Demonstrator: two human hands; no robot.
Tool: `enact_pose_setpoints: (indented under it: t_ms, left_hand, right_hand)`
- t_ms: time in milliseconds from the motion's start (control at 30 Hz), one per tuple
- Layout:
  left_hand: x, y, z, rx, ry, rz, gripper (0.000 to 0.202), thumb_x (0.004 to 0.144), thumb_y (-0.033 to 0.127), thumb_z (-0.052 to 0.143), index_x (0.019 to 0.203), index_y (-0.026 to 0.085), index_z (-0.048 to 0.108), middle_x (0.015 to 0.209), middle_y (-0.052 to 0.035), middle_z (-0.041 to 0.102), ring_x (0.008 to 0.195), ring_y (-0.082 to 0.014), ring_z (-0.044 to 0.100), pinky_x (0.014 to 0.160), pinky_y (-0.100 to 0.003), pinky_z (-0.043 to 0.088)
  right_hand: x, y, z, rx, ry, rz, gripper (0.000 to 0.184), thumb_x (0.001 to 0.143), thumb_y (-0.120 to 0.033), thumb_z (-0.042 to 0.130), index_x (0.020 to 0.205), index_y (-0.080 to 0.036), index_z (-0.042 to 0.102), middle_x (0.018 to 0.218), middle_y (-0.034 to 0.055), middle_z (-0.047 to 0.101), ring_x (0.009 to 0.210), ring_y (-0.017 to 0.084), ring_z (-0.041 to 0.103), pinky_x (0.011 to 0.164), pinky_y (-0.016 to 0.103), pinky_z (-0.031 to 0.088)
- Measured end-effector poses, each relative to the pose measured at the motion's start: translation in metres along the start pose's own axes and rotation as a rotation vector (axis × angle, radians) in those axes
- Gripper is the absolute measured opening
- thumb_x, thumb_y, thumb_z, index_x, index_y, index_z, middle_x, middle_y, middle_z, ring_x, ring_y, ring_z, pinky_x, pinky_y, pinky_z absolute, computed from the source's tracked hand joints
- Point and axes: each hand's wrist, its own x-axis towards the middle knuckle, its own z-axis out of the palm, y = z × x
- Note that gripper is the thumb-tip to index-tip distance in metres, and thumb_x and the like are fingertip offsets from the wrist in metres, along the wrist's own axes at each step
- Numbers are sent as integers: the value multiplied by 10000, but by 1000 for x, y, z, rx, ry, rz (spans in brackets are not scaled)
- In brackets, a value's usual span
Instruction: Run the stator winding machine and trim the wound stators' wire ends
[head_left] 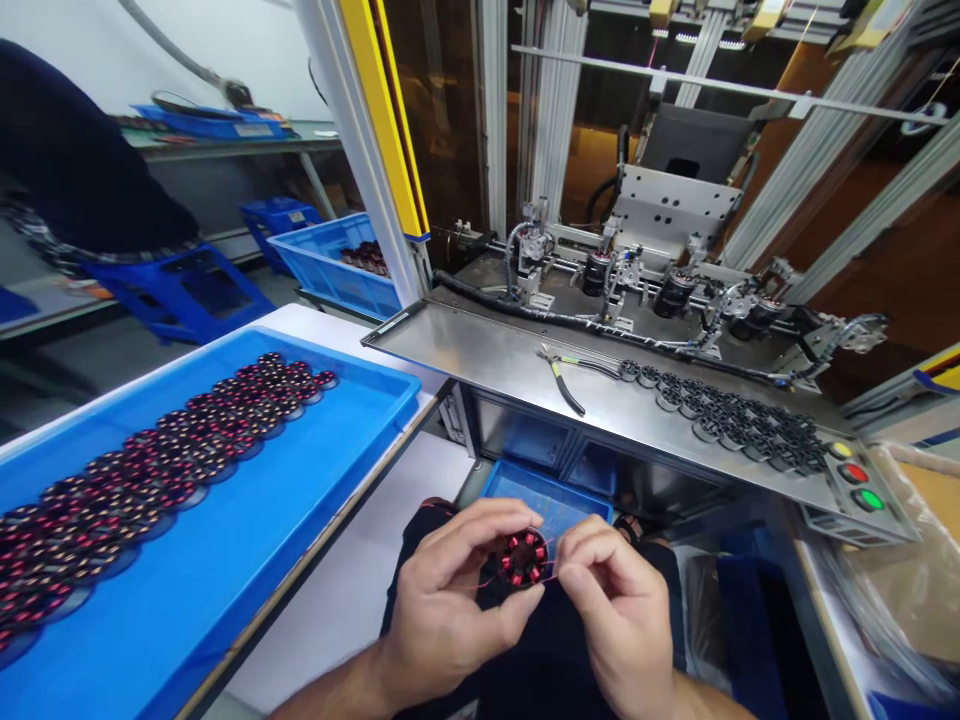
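A small round stator (pixel 523 558) wound with red copper wire sits between both hands, over my lap. My left hand (pixel 446 610) is closed around its left side, thumb and fingers gripping the rim. My right hand (pixel 619 600) pinches a thin red wire lead at the stator's right edge. A blue tray (pixel 330 440) at my left holds several rows of similar wound stators (pixel 150 470).
A steel shelf (pixel 487 355) ahead carries pliers (pixel 562 375) and several unwound black stator cores (pixel 735 415). Behind it stands a winding machine (pixel 645 270). Yellow, red and green buttons (pixel 855 473) sit at right. A small blue bin (pixel 544 492) lies under the shelf. A person in dark clothing is at far left.
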Motion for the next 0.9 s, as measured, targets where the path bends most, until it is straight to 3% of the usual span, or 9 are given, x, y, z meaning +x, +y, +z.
enact_pose_setpoints:
  t_ms: [167, 367, 500, 600, 700, 800, 900]
  left_hand:
    - [1, 2, 0, 80, -41, 45, 484, 666, 16, 729, 1107, 209, 676, 977, -68, 728, 913, -196, 700, 812, -274, 600]
    - [1, 2, 1, 131, -44, 102, 525, 642, -15, 697, 1121, 196, 655, 968, -65, 724, 903, -188, 696, 810, -263, 593]
    - [4, 4, 1, 38, -35, 48, 547, 619, -28, 637, 1116, 200, 651, 945, -59, 717, 862, -191, 700, 760, -266, 605]
    - [5, 7, 1, -34, -44, 5, 560, 596, -38, 606, 1095, 209, 660, 925, -52, 717, 836, -192, 700, 734, -266, 608]
    - [5, 8, 2, -46, -49, -17, 574, 575, -51, 600, 1079, 214, 669, 915, -49, 719, 819, -193, 700, 738, -275, 607]
    - [5, 9, 3, -26, -46, -2, 572, 588, -42, 609, 1097, 213, 664, 917, -54, 718, 813, -196, 700, 721, -279, 609]
    - [5, 11, 6, 8, 5, 69, 537, 605, -11, 624, 1096, 200, 665, 922, -66, 719, 784, -194, 701, 668, -264, 607]
  right_hand:
    - [5, -4, -3, -64, -89, 2, 170, 900, -282, 659, 755, -195, 643, 699, 8, 591, 669, 141, 555, 632, 261, 456]
    - [6, -11, -3, -156, -4, -73, 172, 906, -213, 632, 735, -196, 624, 670, -3, 579, 629, 123, 549, 589, 236, 454]
    - [8, -12, -8, -194, -77, -180, 52, 894, -195, 624, 859, -196, 663, 742, 31, 613, 703, 160, 590, 636, 281, 493]
    - [12, -13, -11, -246, -114, -249, 127, 883, -149, 615, 986, -193, 675, 820, 70, 640, 777, 195, 610, 673, 328, 518]
    - [13, -14, -9, -251, -146, -307, 157, 866, -108, 631, 976, -207, 684, 784, 57, 635, 737, 191, 594, 649, 342, 510]
    - [9, -14, -2, -250, -107, -356, 166, 867, -67, 607, 899, -211, 682, 687, 25, 592, 650, 166, 553, 604, 337, 482]
    - [3, -14, 5, -228, -57, -404, 116, 894, -136, 611, 918, -222, 686, 657, 22, 575, 620, 170, 543, 585, 357, 485]
